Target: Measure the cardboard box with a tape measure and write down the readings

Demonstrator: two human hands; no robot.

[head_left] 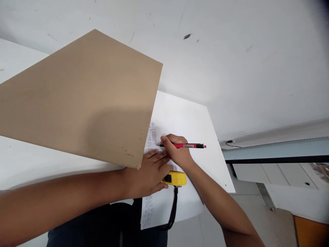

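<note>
Got a brown board (77,92) sitting closest in head view, angled over a white worktop (183,101). Seeing left hand (144,176) closed around one end of a yellow tape measure (177,178), black strap (173,207) included, at a handwritten sheet (156,212). Also seeing right hand (178,151) just beside, clamped on a red pen (189,145) pointed at the writing (151,133).

Smooth paper sheet (161,210), plastic tape measure (179,178), matt board (84,92)

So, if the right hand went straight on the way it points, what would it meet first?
The right hand would likely meet the brown board first, though how high that sits above the paper is unclear.
</note>
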